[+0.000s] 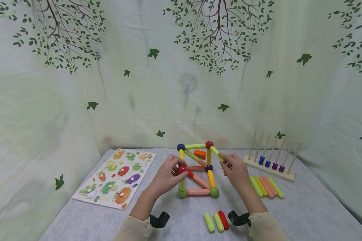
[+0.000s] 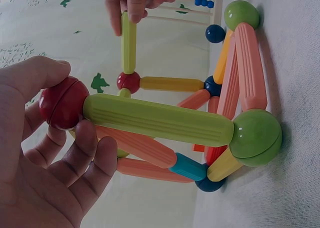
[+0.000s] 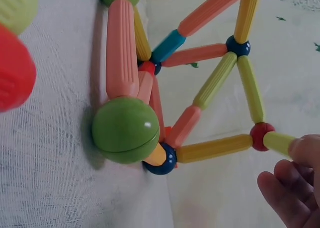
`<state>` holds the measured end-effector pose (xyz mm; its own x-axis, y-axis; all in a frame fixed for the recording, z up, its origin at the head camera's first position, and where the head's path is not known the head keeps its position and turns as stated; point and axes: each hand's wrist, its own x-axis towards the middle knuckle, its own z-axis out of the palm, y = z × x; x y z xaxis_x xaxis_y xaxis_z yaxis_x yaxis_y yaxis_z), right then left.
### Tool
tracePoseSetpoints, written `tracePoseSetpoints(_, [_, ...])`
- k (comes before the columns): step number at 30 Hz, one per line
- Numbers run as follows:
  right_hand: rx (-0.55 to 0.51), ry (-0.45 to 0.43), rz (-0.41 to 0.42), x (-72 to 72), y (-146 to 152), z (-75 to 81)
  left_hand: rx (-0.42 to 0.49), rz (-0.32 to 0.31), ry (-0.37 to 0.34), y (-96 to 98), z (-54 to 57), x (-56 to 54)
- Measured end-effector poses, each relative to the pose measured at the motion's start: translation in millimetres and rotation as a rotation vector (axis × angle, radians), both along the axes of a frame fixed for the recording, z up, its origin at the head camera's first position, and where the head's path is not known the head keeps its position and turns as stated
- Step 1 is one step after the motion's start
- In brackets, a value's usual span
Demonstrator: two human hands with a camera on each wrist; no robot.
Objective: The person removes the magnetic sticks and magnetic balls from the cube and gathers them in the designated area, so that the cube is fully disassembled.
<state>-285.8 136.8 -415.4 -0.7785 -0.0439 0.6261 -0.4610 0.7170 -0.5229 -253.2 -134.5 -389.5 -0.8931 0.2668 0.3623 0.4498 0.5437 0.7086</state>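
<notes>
A frame of coloured sticks and balls stands mid-table. My left hand (image 1: 166,175) grips a red ball (image 2: 64,103) on top of an upright light green stick (image 2: 160,119), whose foot meets a green ball (image 2: 257,137) on the table. My right hand (image 1: 236,170) pinches the end of another light green stick (image 1: 216,153); its other end meets the red ball (image 1: 209,145) at the frame's upper back right. From that ball a yellow stick (image 3: 215,149) runs down to a dark blue ball (image 3: 162,160). A second blue ball (image 1: 181,147) forms the upper back left corner.
Loose sticks lie in front, two light green (image 1: 209,223) and one red (image 1: 223,220). Several more sticks (image 1: 268,187) lie right, before a wooden peg rack (image 1: 247,160) with beads. A vegetable puzzle board (image 1: 113,175) lies left. Behind the frame is an orange block (image 1: 200,154).
</notes>
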Motion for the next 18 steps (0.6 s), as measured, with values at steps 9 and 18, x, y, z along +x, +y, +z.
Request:
tracePoseSetpoints(9, [0.049, -0.006, -0.008, -2.3, 3.1, -3.6, -0.004, 0.0, 0.006, -0.5, -0.7, -0.2])
tracePoseSetpoints(18, [-0.001, -0.021, 0.012, -2.5, 5.6, -3.7, -0.003, 0.005, 0.004, -0.5, 0.1, 1.0])
